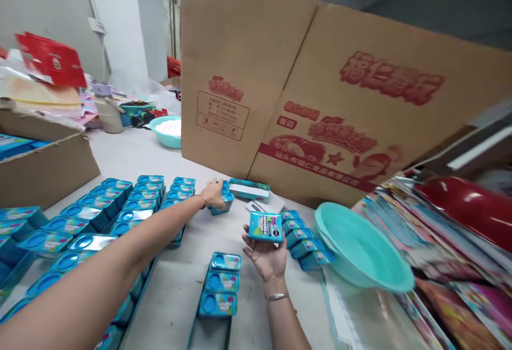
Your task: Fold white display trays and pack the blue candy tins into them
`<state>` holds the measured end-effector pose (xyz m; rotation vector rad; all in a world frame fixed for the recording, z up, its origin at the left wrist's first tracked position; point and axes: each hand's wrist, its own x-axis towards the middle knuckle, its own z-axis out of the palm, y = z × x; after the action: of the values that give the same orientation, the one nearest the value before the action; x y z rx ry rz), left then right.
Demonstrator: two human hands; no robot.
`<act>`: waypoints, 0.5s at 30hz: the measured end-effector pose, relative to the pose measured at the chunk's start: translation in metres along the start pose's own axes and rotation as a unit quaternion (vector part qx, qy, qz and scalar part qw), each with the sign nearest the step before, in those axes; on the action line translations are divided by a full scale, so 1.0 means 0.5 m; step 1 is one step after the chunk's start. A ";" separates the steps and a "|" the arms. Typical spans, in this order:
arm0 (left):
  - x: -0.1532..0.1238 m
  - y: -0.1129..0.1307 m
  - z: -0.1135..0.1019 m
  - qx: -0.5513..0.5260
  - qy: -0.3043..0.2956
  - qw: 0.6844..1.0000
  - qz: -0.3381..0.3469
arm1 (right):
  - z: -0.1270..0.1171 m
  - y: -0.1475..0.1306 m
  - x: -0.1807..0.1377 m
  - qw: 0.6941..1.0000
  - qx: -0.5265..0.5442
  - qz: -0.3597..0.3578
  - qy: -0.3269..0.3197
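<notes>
My right hand (264, 256), palm up, holds a small blue box (265, 227) printed with "CARAMELO", fingers under it and along its side. Farther back, my left hand (213, 194) is closed over small blue boxes (222, 204); its fingertips are partly hidden. Beside that hand lies a long blue display tray (256, 190) on its side. In front of me a narrow open tray (210, 334) has a few blue boxes (221, 282) at its far end. Right of my right hand, several more blue boxes (303, 240) lean in a row.
Filled rows of blue boxes (84, 216) cover the left side. A large cardboard carton (248, 67) stands at the back. A turquoise basin (364, 248) and stacked printed packaging (448, 248) sit at right. An open carton (48, 166) and a bowl of white contents (167, 132) stand back left.
</notes>
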<state>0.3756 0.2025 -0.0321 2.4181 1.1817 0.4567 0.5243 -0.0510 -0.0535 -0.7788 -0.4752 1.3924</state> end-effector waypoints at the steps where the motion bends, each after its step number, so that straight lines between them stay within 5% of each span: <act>1: -0.028 0.017 0.000 0.001 0.004 1.000 0.002 | -0.002 -0.005 -0.035 1.000 -0.002 -0.007 0.014; 4: -0.099 0.081 -0.019 -0.001 0.018 1.000 0.009 | -0.025 -0.010 -0.144 0.993 -0.050 -0.026 0.106; 8: -0.159 0.203 -0.089 -0.018 0.053 0.997 0.049 | -0.080 -0.001 -0.298 0.945 -0.206 -0.098 0.236; 12: -0.237 0.350 -0.152 -0.051 0.060 0.988 0.132 | -0.131 0.017 -0.427 0.930 -0.220 -0.136 0.262; 15: -0.346 0.435 -0.136 -0.068 0.015 0.977 0.202 | -0.162 0.029 -0.490 0.935 -0.177 -0.159 0.264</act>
<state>0.3883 -0.0427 0.1148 2.5363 0.6379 0.6733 0.5363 -0.3073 -0.0835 -1.2650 -0.4068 0.7567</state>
